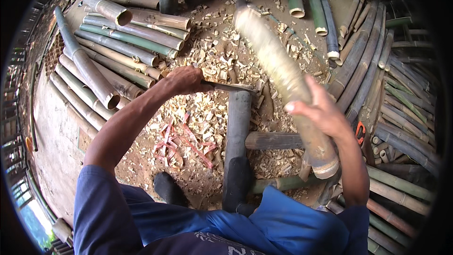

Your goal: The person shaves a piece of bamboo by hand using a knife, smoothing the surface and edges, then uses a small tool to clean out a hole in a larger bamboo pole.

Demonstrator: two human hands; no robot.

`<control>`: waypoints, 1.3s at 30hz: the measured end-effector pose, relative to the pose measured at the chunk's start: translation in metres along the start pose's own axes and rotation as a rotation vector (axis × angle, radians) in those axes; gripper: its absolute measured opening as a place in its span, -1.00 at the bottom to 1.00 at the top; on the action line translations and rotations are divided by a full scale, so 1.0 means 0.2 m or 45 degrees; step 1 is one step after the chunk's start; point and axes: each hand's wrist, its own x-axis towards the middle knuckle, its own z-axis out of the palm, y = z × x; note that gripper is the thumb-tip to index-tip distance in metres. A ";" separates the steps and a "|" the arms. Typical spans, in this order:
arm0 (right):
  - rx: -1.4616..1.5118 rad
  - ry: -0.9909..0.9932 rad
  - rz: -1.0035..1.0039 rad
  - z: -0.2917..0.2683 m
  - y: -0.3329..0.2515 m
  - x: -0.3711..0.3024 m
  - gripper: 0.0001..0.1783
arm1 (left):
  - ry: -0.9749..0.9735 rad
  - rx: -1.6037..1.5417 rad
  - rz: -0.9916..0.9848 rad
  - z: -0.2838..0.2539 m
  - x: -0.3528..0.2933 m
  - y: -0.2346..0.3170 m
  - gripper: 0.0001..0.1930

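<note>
while bamboo pole (287, 73) blurs, knife (225, 86) partly hidden by left hand (186, 79)

The only lettering I can spot is on the person's dark blue shirt (177, 245) — a pale print (226, 242) across the front, small marks set in a slanting line with larger, blocky characters below. The view's lower edge cuts it off — too little shows to read any words.

Matt bamboo pole (282, 72) (texture blurred)
</note>
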 end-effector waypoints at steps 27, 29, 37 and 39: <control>-0.175 -0.309 0.069 0.12 0.32 0.15 0.14 | -0.319 -0.231 -0.049 0.01 0.08 0.03 -0.44; 0.139 -0.154 0.041 0.09 0.34 0.11 0.15 | -0.131 -0.084 0.006 0.02 0.05 -0.02 -0.43; 0.659 0.164 0.214 0.00 0.47 -0.07 -0.04 | 0.599 0.349 0.094 -0.21 -0.17 0.32 -0.57; 0.643 0.173 0.206 0.00 0.45 -0.07 -0.06 | 0.677 0.188 0.101 -0.06 -0.24 0.26 -0.59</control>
